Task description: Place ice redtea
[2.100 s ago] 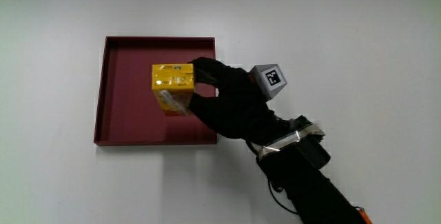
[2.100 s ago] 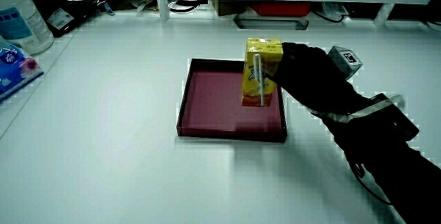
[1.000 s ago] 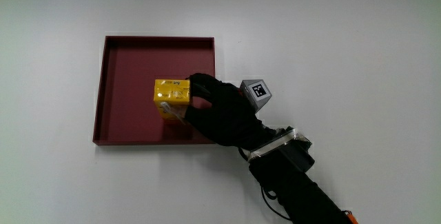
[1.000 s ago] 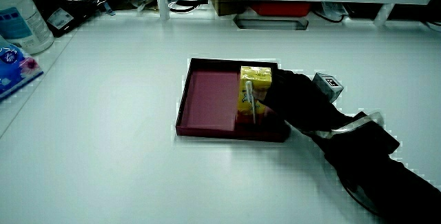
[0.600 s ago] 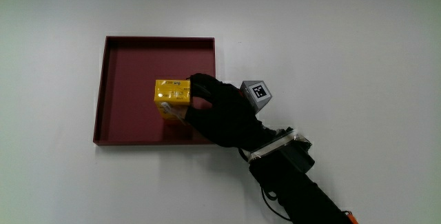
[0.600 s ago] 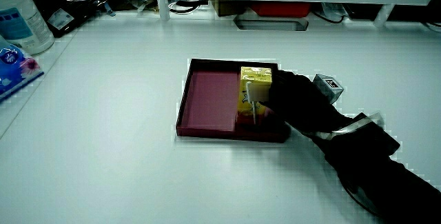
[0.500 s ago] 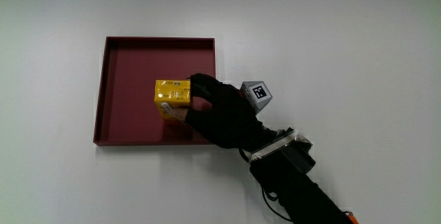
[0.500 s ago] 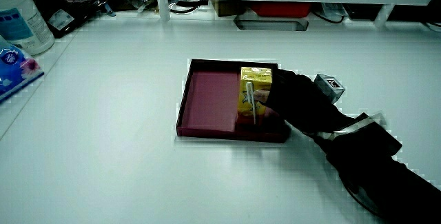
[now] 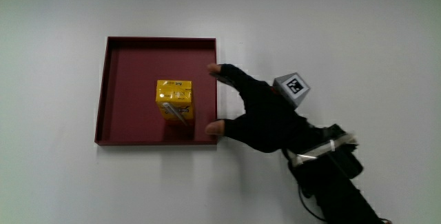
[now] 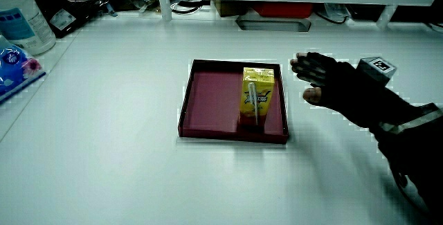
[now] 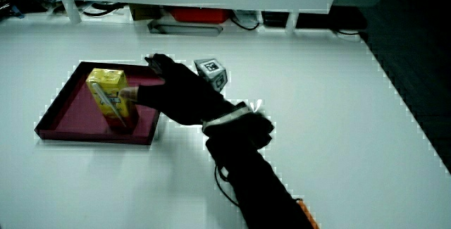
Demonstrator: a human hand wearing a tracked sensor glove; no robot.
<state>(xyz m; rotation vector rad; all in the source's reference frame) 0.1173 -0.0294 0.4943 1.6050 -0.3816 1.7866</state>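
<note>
The table (image 9: 358, 38) is a plain white surface, and the tray (image 9: 110, 86) on it serves as the landmark for everything else. In both side views the tray (image 10: 208, 97) sits well out on the table with bare white all around it.

The tray is a shallow, square, dark red one with a low rim. Standing upright inside it is the carton (image 9: 175, 98), a yellow drink box with a straw fixed to its face, the ice red tea of the task. It rests on the tray's floor, somewhat off centre toward the rim that the hand is next to, and touches no rim. In a side view the carton (image 11: 111, 96) stands level, on its own.

The hand (image 9: 258, 117) is just outside the tray, beside that rim, its fingertips (image 9: 213, 69) reaching over the rim's edge. The fingers are spread and relaxed, holding nothing, with a clear gap between them and the carton. In a side view the hand (image 10: 339, 86) hovers off the table beside the tray, apart from the box. The marker cube (image 9: 293, 88) sits on the hand's back.

By my reading the placing is done: the carton is down, upright and let go. What is left is only for the hand to draw clear of the tray.
</note>
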